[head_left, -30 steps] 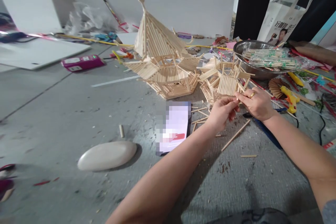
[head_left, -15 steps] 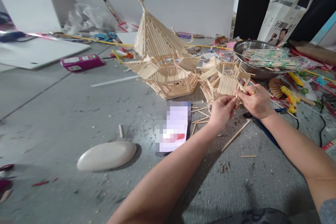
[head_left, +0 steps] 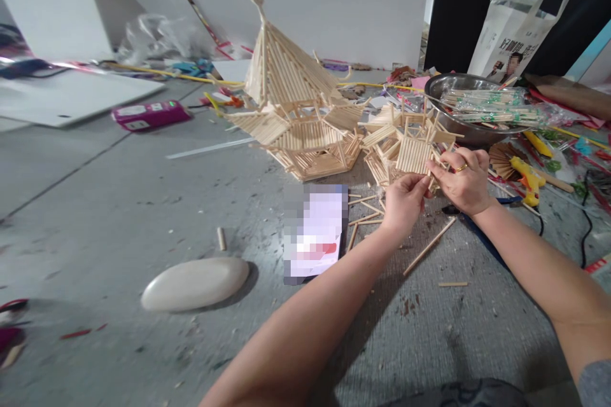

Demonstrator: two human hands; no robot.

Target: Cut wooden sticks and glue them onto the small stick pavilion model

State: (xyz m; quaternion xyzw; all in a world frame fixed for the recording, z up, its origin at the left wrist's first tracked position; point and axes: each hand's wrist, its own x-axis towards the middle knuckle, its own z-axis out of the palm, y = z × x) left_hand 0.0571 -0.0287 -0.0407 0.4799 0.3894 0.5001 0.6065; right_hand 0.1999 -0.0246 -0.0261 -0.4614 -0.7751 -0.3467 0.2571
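Note:
A small model built from wooden sticks (head_left: 413,154) stands on the grey floor, one slatted panel facing me. My left hand (head_left: 405,197) pinches the lower right edge of that panel between thumb and finger. Close beside it, my right hand (head_left: 463,183), with a gold ring, is closed on the panel's right edge, thumb against the sticks. My fingers hide part of the joint there. Behind and to the left rises a larger stick pavilion (head_left: 296,133) with a pointed roof. Loose cut sticks (head_left: 365,221) lie left of my left hand.
A phone (head_left: 317,232) lies near my left forearm, with a pale oval object (head_left: 195,284) farther left. At the right are a yellow glue gun (head_left: 527,178) with its cord and a metal bowl (head_left: 472,133) of wrapped sticks. A white bag (head_left: 506,28) stands behind.
My right hand has shifted very slightly, its fingers bending a little more at the knuckles. My left hand stays at the panel's edge, and the model looks unmoved.

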